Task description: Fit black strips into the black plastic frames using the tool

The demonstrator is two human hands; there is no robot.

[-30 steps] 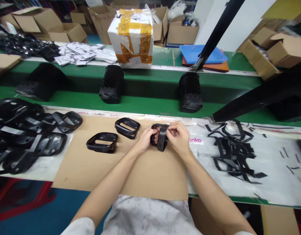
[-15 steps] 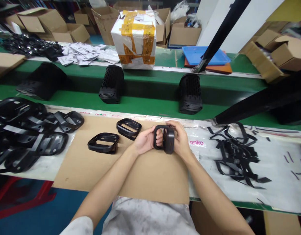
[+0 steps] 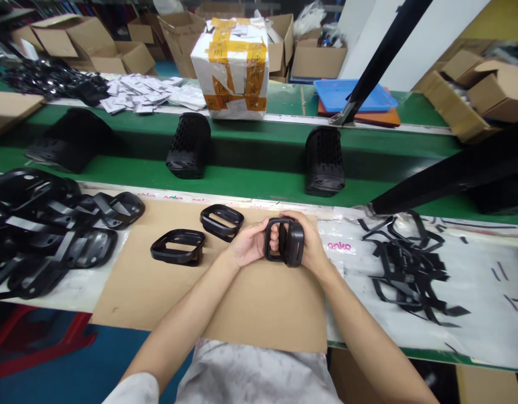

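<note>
Both hands hold one black plastic frame (image 3: 293,244) above the cardboard sheet (image 3: 262,314). My left hand (image 3: 251,242) grips its left side, with fingers showing through the opening. Wrapped round the right side is my right hand (image 3: 311,241); the frame hides part of its fingers. Two similar black frames lie on the cardboard to the left: a nearer one (image 3: 178,247) and a farther one (image 3: 222,220), close to my left wrist.
Black plastic parts (image 3: 52,230) are heaped at left. Thin black strips (image 3: 410,269) lie tangled on the white sheet at right. Black perforated cylinders (image 3: 325,161) stand on the green belt (image 3: 250,163). Behind are a taped white box (image 3: 231,67) and a blue tray (image 3: 355,95).
The held frame has turned slightly, showing more of its slotted right side. My right fingers have shifted a little to the left along its top. The cylinders on the belt moved slightly left.
</note>
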